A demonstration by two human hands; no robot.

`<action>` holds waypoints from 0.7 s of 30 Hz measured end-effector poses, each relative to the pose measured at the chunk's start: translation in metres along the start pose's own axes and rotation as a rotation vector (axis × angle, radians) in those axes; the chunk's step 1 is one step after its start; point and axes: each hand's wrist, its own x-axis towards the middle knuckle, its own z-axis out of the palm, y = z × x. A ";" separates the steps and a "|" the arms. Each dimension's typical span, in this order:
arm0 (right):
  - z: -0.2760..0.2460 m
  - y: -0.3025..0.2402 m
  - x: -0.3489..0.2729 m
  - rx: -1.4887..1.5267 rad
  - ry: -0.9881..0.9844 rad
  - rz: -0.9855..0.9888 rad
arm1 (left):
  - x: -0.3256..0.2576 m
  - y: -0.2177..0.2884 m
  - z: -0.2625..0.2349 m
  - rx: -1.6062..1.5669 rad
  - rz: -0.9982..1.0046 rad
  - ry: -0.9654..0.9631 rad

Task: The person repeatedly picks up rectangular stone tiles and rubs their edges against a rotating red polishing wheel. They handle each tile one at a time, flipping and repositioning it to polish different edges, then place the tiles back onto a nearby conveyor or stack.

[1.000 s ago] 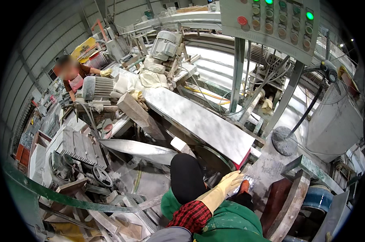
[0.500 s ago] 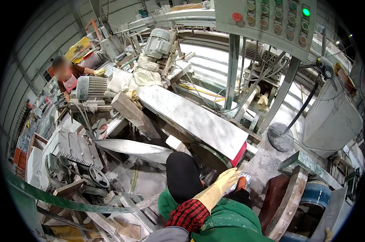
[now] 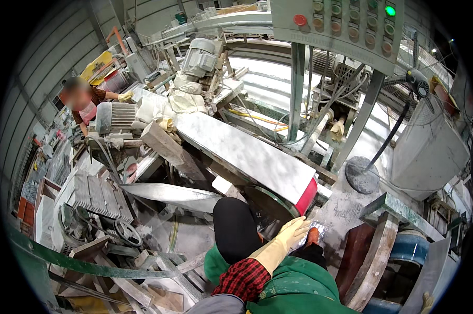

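Observation:
My left hand, in a pale yellow rubber glove below a red-and-black checked cuff, lies over my lap with its fingers stretched out. Nothing is in it. Just beyond its fingertips is the red end of a narrow conveyor. A long white slab with grey veining lies on that conveyor, running away to the far left. Of my right hand only a bit of yellow glove shows at the lower right rim, beside the edge of a grey sheet; its fingers are hidden.
A control panel with a lit green lamp hangs over the far right. Below it stands a floor fan. A co-worker in yellow gloves is at the far left, behind a motor. Wooden offcuts and a handwheel lie at left.
The white slab has slid slightly away along the conveyor, so more of the red end shows. The view has shifted a little. My left hand keeps its pose.

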 end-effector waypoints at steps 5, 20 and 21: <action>0.002 0.007 -0.004 0.002 -0.004 0.014 | 0.000 0.000 0.004 0.003 -0.016 0.030; 0.004 0.019 -0.010 0.022 -0.015 0.037 | 0.002 -0.002 0.001 0.023 -0.034 0.032; 0.003 0.020 -0.010 0.024 -0.014 0.039 | 0.003 -0.002 0.000 0.021 -0.029 0.034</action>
